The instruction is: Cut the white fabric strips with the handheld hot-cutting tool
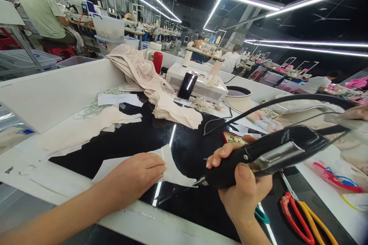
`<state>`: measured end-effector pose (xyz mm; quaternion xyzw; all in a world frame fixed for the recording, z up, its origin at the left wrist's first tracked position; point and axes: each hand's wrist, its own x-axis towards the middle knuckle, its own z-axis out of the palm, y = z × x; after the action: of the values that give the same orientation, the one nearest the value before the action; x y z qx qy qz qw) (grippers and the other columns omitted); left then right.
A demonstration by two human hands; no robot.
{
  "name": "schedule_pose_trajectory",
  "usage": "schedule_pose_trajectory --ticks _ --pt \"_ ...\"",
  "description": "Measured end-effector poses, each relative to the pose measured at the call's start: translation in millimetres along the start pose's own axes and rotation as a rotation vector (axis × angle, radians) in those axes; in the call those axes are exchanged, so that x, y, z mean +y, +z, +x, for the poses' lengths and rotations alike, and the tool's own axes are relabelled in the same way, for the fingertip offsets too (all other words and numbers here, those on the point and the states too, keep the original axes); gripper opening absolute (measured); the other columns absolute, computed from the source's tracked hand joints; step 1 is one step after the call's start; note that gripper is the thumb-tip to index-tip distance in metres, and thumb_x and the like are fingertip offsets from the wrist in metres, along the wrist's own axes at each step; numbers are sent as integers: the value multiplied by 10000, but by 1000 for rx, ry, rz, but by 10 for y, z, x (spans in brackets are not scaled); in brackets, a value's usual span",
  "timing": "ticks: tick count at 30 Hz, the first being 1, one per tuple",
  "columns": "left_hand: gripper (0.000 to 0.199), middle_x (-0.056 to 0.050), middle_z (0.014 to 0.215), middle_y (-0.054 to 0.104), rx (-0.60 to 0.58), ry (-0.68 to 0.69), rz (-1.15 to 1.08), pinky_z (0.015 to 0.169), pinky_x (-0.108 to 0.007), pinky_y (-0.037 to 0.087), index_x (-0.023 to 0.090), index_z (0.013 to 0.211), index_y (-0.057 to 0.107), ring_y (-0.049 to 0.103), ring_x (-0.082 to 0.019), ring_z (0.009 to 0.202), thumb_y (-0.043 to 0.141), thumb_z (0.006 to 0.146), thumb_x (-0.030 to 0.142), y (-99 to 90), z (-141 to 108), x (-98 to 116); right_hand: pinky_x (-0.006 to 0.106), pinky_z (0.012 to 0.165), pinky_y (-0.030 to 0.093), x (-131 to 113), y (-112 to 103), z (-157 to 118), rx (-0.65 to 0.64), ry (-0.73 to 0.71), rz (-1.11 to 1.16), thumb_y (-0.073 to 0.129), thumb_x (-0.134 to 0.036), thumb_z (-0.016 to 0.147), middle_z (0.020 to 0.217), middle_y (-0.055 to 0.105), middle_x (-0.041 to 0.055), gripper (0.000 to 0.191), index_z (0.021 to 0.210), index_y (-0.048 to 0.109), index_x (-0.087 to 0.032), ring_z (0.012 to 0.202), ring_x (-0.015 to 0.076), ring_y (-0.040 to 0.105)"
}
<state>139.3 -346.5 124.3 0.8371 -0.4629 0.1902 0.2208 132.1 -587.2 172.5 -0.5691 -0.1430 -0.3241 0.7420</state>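
Note:
A cream fabric piece (175,170) with a curved edge lies on the black glossy work surface (189,149). My left hand (142,172) presses down on it, fingers together and slightly bent. My right hand (241,183) is wrapped around a black corded handheld tool (276,153) with a metal lever along its side. The tool's pointed metal tip (200,182) is at the fabric's right-hand corner; whether it touches is too small to tell. Under the left hand, a further white piece (106,166) shows partly.
Red-and-orange-handled scissors (296,218) lie at right. Behind are stacked cream fabric pieces (175,109), a phone (187,86) and a vented white box (198,80). More cut fabric (86,126) lies left. The tool's black cable (276,101) arches across the right. A person (43,7) sits at far left.

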Motion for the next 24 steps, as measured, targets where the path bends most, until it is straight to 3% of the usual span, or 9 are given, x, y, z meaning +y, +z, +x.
schedule_pose_trajectory --ticks 4,8,14,19,24 --pt "296 -60 1220 724 -88 7 19 986 -367 603 162 1236 659 680 -214 1141 400 1109 94 -17 -116 -63 311 499 605 93 -37 105 26 -4 -3 802 -335 891 816 666 -27 374 1191 593 -258 574 156 643" --pt "277 -67 1221 715 -96 21 77 1023 -371 583 145 1230 652 664 -220 1163 470 1056 30 41 -186 -8 283 491 596 140 -7 215 70 -3 48 822 -329 872 804 679 -29 412 1207 595 -252 569 146 637" --pt "214 -65 1136 719 -11 66 91 990 -371 579 133 1155 654 678 -217 1081 487 1060 40 68 61 153 285 503 601 126 93 203 31 3 113 818 -348 888 815 677 -32 402 1215 603 -259 574 142 639" --pt "146 -60 1092 729 -9 121 37 881 -372 608 137 1164 650 697 -233 1007 589 1037 99 285 267 256 275 513 590 165 140 147 34 -1 129 830 -366 888 824 674 -26 437 1237 592 -251 594 139 631" --pt "267 -61 1097 731 -49 86 97 819 -384 625 139 1165 651 707 -255 998 770 926 130 460 257 235 273 532 596 225 147 125 -11 -6 129 808 -347 921 844 680 -26 407 1257 594 -265 602 131 635"
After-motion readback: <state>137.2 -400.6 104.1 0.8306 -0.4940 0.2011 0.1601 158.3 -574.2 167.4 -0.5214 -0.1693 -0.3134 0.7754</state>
